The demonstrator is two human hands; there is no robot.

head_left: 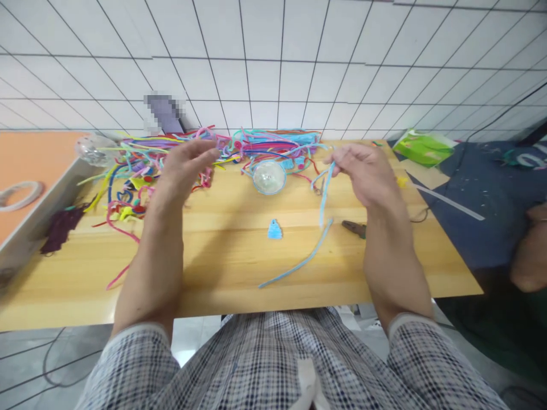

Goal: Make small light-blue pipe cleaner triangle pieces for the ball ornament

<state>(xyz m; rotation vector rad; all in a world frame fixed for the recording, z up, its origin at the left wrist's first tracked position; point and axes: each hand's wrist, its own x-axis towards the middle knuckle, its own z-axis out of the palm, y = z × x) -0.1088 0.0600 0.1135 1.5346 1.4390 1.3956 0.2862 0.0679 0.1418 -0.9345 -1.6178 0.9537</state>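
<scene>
Blue strip [326, 196] in right hand [361, 168]: long axis toward wearer.

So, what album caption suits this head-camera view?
Right hand pinching a light-blue pipe cleaner, left hand raised open, over a wooden table.

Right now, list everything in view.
Wooden table: 1, pale yellow, centre
Heaped pipe cleaners: uncountable, mixed colours, table's back
Loose pipe cleaner: 1, blue, front centre
Held pipe cleaner: 1, light blue, right hand
Trapezoid piece: 1, blue, mid-table
Bowl: 1, clear, by heap
Pliers: 1, dark, mid-right table
Packet: 1, green, back right
Bundle: 1, dark purple, table's left
Ring: 1, white, orange surface at left
Strip: 1, white, right
Tiled wall: 1, white, behind
Other person's arm: 1, bare, right edge
Checked clothing: 1, grey-blue, bottom
Left hand: 1, bare, at heap
Right hand: 1, bare, right of bowl
</scene>
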